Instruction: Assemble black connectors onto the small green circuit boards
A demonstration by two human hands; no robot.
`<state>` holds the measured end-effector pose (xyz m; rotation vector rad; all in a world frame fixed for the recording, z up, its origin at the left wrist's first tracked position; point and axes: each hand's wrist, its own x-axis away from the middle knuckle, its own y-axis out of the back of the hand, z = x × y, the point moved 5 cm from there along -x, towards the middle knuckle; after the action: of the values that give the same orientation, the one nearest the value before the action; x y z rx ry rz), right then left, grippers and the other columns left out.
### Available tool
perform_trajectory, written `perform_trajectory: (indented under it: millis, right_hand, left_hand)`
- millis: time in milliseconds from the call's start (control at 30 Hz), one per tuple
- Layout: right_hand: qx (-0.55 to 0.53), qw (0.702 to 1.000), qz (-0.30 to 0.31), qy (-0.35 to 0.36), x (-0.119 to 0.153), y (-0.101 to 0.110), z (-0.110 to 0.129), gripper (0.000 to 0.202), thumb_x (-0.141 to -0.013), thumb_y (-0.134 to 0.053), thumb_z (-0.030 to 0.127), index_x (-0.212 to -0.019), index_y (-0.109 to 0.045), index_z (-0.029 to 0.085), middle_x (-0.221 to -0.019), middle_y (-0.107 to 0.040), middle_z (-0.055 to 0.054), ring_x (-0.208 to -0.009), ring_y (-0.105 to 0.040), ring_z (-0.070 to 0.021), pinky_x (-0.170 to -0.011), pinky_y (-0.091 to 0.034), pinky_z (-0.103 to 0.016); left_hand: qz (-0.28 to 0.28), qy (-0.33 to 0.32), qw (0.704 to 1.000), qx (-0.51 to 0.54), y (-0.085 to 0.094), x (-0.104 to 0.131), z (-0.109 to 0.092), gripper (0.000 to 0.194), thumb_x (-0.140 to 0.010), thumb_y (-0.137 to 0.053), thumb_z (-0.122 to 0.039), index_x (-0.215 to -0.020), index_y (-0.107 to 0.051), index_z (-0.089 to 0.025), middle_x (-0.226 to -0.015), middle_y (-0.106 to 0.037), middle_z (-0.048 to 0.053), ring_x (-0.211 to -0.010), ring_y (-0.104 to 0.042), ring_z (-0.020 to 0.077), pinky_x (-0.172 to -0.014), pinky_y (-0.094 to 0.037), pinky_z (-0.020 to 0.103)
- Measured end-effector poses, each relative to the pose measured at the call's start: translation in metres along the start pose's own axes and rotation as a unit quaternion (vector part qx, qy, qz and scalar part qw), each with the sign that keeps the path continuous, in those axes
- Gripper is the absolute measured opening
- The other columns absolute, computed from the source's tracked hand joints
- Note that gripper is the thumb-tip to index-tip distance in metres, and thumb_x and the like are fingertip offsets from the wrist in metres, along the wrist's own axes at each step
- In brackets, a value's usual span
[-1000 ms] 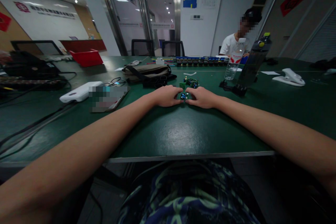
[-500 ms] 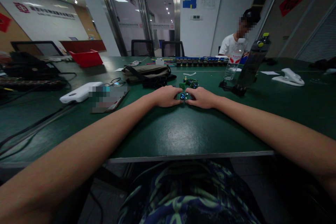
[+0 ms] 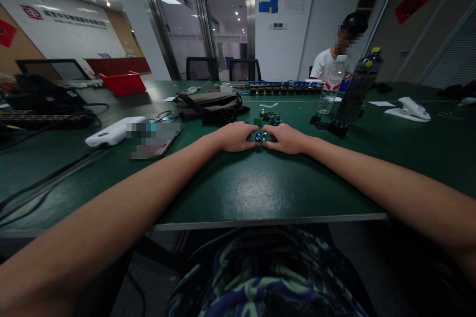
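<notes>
Between my two hands a small green circuit board (image 3: 259, 136) with a blue part on it lies at the table top. My left hand (image 3: 240, 136) grips its left side with thumb and fingers. From the right, my right hand (image 3: 284, 138) pinches the opposite edge. Just beyond the fingertips stand more green circuit boards (image 3: 272, 118) in a small cluster, with a little green piece (image 3: 258, 122) beside them.
A dark bag (image 3: 210, 104) lies beyond my left hand, with a phone (image 3: 154, 141) and a white device (image 3: 115, 131) further left. To the right stand a clear bottle (image 3: 329, 91) and a dark bottle (image 3: 357, 89). A person (image 3: 330, 62) sits across the table.
</notes>
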<state>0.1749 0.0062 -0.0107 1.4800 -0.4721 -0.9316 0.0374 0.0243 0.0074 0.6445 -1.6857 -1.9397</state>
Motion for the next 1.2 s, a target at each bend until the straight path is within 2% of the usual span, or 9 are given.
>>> perform_trajectory:
  millis: [400,733,1200]
  right_hand:
    - [0.003,1.0,0.002,0.002,0.0,-0.0001,0.0006,0.027,-0.09,-0.059,0.036,-0.109,-0.06,0.017,-0.078,-0.068,-0.003,-0.067,-0.057,-0.0171,-0.063,-0.031,-0.026]
    - [0.005,1.0,0.004,0.0,-0.0005,0.0002,0.0008,0.026,-0.09,-0.059,0.036,-0.108,-0.06,0.017,-0.078,-0.067,-0.003,-0.068,-0.058,-0.018,-0.064,-0.032,-0.026]
    - [0.0,1.0,0.012,-0.01,-0.0005,-0.0013,-0.001,0.034,-0.091,-0.058,0.034,-0.12,-0.058,0.016,-0.077,-0.068,-0.002,-0.068,-0.059,-0.018,-0.065,-0.033,-0.026]
  left_hand:
    - [-0.003,-0.002,1.0,0.0,0.0008,0.0004,-0.0003,0.029,-0.089,-0.055,-0.043,-0.106,-0.062,-0.021,-0.09,-0.074,0.005,-0.081,-0.07,0.0214,-0.069,-0.046,0.028]
    - [0.002,0.0,1.0,0.0,0.0011,0.0006,-0.0008,0.029,-0.089,-0.055,-0.044,-0.104,-0.063,-0.021,-0.091,-0.074,0.006,-0.084,-0.069,0.0229,-0.071,-0.046,0.029]
    - [0.005,0.01,1.0,-0.008,-0.0006,0.0002,0.0004,0.03,-0.091,-0.054,-0.045,-0.107,-0.062,-0.02,-0.094,-0.074,0.006,-0.086,-0.069,0.0225,-0.074,-0.047,0.029]
